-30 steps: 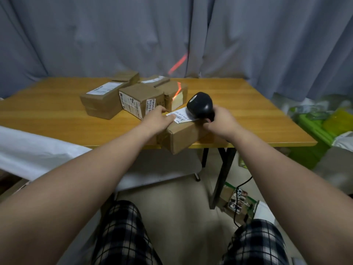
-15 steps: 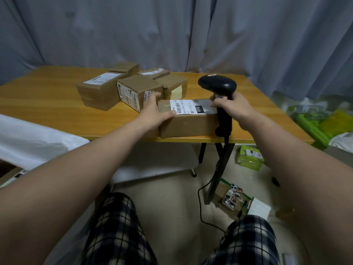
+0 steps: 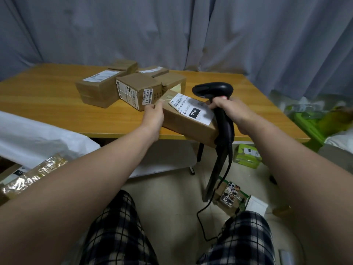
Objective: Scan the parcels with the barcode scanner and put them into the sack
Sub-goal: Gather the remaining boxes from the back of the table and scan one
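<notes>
The white sack (image 3: 38, 134) lies open at the left; a taped package (image 3: 34, 176) sits at its mouth, though I cannot tell if it is inside. The worktop (image 3: 47, 104) holds six parcels: five clustered boxes (image 3: 133, 88) and one brown parcel (image 3: 187, 127), tilted over the front edge, with a white barcode label (image 3: 193, 109) marked "010". The left hand (image 3: 153, 115) grips its left end. The right hand (image 3: 233, 111) clasps one black scanner (image 3: 212, 89), whose head is above the label.

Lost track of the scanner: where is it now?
In the head view, the barcode scanner is right of centre, gripped by the right hand, beside the labelled parcel at the front edge of the table.
</notes>
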